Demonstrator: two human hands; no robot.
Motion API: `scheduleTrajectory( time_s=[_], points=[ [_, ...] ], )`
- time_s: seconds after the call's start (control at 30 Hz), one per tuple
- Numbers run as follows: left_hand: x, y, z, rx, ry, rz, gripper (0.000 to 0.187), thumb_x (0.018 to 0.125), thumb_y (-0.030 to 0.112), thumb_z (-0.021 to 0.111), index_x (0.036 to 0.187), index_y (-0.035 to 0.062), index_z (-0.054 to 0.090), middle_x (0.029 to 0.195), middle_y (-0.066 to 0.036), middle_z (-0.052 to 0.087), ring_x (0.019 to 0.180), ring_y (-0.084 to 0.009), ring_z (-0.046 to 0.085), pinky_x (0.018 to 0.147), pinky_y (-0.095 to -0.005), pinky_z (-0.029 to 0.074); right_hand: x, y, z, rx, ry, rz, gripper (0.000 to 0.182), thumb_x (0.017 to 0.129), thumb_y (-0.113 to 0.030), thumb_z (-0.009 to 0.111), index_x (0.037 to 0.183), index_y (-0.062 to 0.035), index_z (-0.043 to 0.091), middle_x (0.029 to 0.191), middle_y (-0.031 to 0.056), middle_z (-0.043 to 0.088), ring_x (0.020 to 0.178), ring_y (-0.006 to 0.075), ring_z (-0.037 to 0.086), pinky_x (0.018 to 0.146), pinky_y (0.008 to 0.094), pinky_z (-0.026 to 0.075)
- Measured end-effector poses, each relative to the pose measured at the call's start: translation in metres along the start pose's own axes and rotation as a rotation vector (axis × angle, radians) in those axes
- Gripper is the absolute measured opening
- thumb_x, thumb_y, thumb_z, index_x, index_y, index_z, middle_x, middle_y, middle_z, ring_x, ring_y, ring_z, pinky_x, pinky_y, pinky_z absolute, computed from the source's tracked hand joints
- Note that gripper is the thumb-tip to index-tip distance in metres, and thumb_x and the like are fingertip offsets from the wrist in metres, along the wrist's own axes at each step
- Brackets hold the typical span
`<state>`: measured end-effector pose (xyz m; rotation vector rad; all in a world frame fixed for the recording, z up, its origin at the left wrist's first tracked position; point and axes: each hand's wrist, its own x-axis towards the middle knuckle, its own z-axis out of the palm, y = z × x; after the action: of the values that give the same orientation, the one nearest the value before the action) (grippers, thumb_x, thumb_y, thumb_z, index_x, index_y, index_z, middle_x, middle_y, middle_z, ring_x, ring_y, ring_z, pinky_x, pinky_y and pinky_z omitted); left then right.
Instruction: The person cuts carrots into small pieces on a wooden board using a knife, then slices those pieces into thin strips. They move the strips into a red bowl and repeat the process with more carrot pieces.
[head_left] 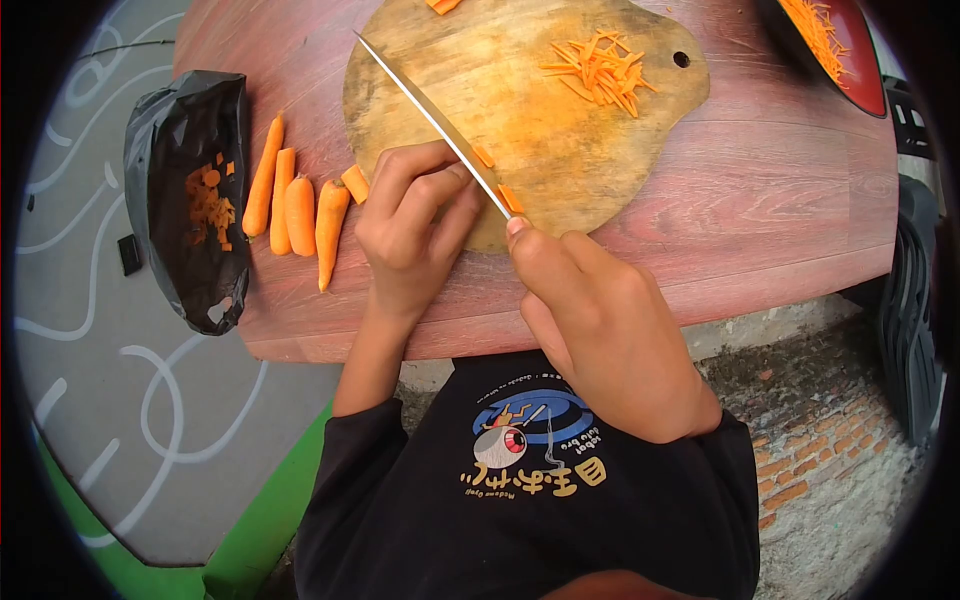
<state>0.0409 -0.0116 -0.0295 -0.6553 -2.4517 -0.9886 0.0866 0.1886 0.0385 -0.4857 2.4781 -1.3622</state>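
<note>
Knife (pixel 437 122) extends from right hand (pixel 605 320) past left hand (pixel 410 215).

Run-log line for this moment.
right hand: gripping knife | left hand: beside knife | carrot shreds: on cutting board | carrots: left of board

Single head-level view, close above, forward and steeply downward over black shirt (pixel 420 520) and tabletop (pixel 770 180).

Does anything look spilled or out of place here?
Nothing looks spilled: carrot shreds lie on the board and in the red bowl. Slightly odd is the black bag of scraps, which seems to jut past the table's edge.
</note>
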Motion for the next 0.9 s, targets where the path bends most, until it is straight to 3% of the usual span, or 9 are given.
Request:
scheduleTrajectory(
  time_s=[0.67, 0.9],
  points=[
    [0.000, -0.002, 0.003, 0.019, 0.038, 0.026, 0.025, 0.075, -0.006, 0.080, 0.095, -0.0003, 0.067, 0.097, -0.013, 0.069, 0.085, -0.0277, 0.067, 0.072, -0.0354, 0.053, -0.017, -0.001, -0.011, -0.031, -0.100, 0.077, 0.044, 0.086, 0.006, 0.064, 0.129, 0.0003, 0.055, 0.093, 0.0222, 0.061, 0.082, 0.0460, 0.064, 0.068, 0.0511, 0.052],
    [0.002, -0.002, 0.002, 0.005, 0.026, 0.021, 0.023, 0.076, -0.006, 0.079, 0.096, -0.0002, 0.068, 0.098, -0.012, 0.070, 0.086, -0.0270, 0.067, 0.073, -0.0349, 0.054, -0.014, 0.004, -0.007, 0.058, -0.044, 0.048, 0.042, 0.086, 0.007, 0.062, 0.127, 0.0008, 0.055, 0.095, 0.0239, 0.062, 0.085, 0.0469, 0.064, 0.069, 0.0518, 0.051]
  ],
)
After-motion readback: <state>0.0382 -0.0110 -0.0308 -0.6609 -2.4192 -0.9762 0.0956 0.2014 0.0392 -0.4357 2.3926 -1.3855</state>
